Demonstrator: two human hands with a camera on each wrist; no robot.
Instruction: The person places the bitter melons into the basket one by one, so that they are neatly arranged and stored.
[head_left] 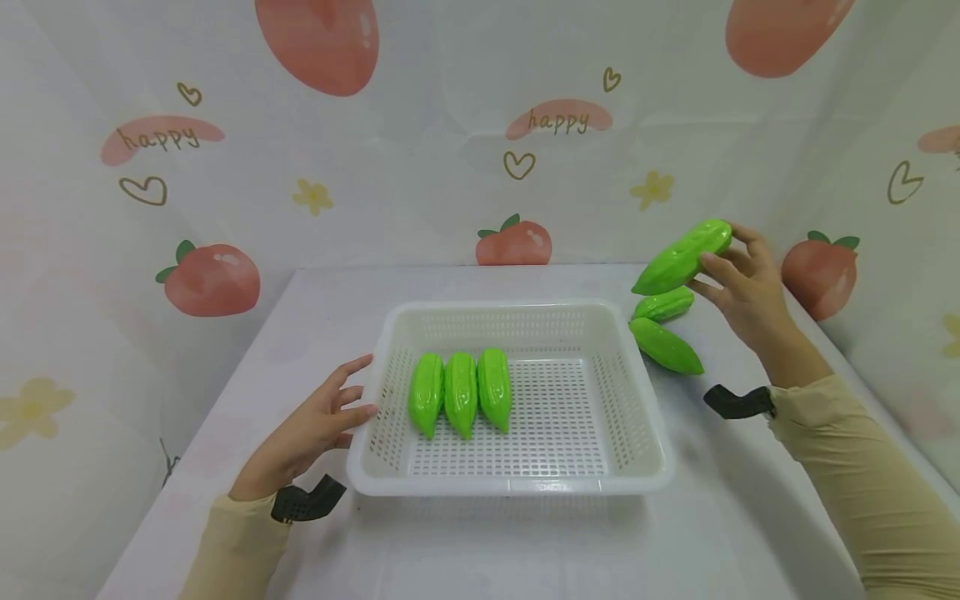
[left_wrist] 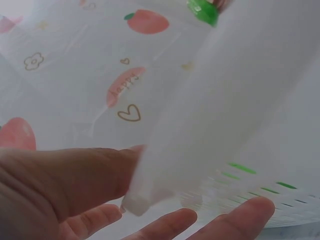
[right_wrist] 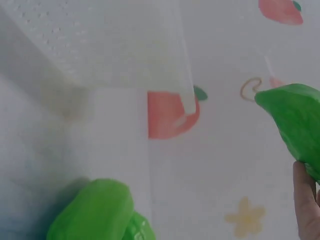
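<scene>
Right hand (head_left: 752, 292) above table (head_left: 510, 546), patterned cloth (head_left: 420, 183) behind

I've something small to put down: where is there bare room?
Free: in the basket, right of three gourds; the table in front, between the sleeves. Crowded: the basket's left half; its left side, by the left hand; just right of the basket, where two more gourds lie near the right hand.

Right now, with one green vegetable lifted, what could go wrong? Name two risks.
The lifted vegetable could slip: the right grip holds this glossy shape near its blunt end. Lowered too soon, it might strike the loose vegetables lying outside the basket.
</scene>
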